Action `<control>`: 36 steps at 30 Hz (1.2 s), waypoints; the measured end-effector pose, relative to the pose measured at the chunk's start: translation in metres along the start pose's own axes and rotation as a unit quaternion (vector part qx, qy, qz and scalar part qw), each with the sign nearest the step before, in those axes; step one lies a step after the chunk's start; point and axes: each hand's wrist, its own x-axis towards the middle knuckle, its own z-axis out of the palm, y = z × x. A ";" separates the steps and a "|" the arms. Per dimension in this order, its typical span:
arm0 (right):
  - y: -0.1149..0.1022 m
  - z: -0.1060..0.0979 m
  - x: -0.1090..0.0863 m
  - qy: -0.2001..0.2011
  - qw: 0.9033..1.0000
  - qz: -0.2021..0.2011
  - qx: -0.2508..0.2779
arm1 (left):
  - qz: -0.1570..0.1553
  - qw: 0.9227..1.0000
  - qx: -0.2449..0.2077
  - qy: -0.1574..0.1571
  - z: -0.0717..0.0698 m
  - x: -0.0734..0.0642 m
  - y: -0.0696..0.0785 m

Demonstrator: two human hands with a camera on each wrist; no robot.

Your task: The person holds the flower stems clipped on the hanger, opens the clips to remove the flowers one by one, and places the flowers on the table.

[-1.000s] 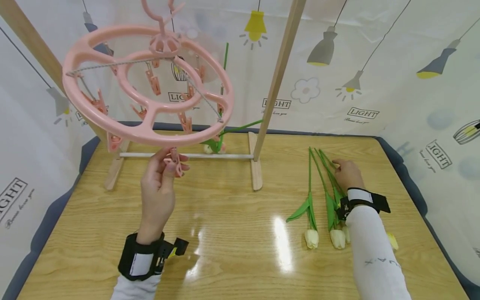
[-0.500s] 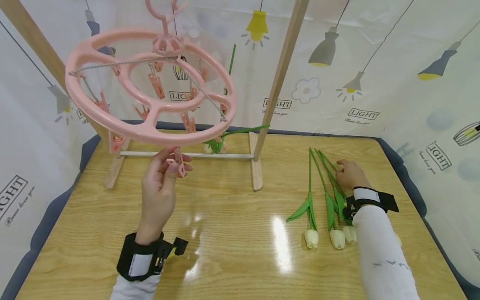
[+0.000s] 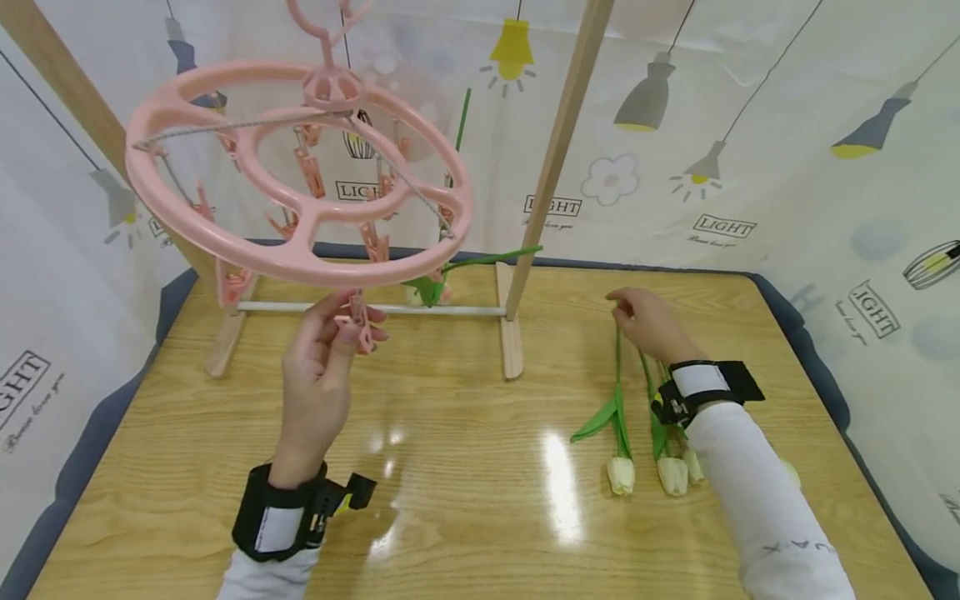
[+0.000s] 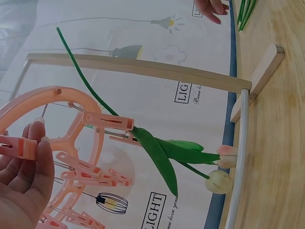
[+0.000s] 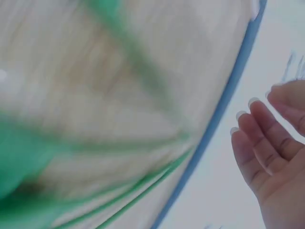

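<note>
My left hand (image 3: 313, 387) pinches a pink clothespin (image 3: 361, 322) that hangs below the front rim of a round pink drying hanger (image 3: 337, 272). In the left wrist view the same clothespin (image 4: 18, 148) sits between thumb and fingers. My right hand (image 3: 654, 323) is over the stem ends of the tulips on the table, fingers extended and holding nothing in the right wrist view. A white tulip (image 3: 621, 475) lies leftmost, its stem end near my fingertips. Another white tulip (image 3: 672, 477) lies beside it; more are partly hidden by my right forearm.
Tulips hang head down from the hanger's far right side, one with a green leaf (image 4: 159, 162) and a pale bloom (image 4: 219, 182). Several other pink clothespins (image 3: 309, 172) dangle there. A wooden frame (image 3: 558, 158) with a white lower bar (image 3: 390, 311) stands around the hanger.
My right hand has moved left from the right-hand stems to above the leftmost tulip's stem end. My left hand keeps its pinch on the clothespin; the hanger has shifted slightly.
</note>
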 end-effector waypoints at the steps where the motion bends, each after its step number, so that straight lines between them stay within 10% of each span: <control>1: -0.011 0.002 0.004 -0.001 1.000 -0.019 0.002 | 0.002 1.000 -0.004 -0.001 0.000 0.000 0.000; 9: -0.098 0.005 0.024 -0.010 0.988 -0.151 0.033 | 0.002 1.000 -0.013 -0.008 -0.003 0.000 0.005; 18: -0.171 0.002 0.036 -0.046 0.974 -0.176 0.132 | 0.015 0.999 -0.041 -0.017 -0.004 0.001 0.007; 36: -0.213 0.009 0.035 -0.044 0.930 -0.184 0.316 | 0.014 0.998 -0.053 -0.012 -0.005 0.002 0.010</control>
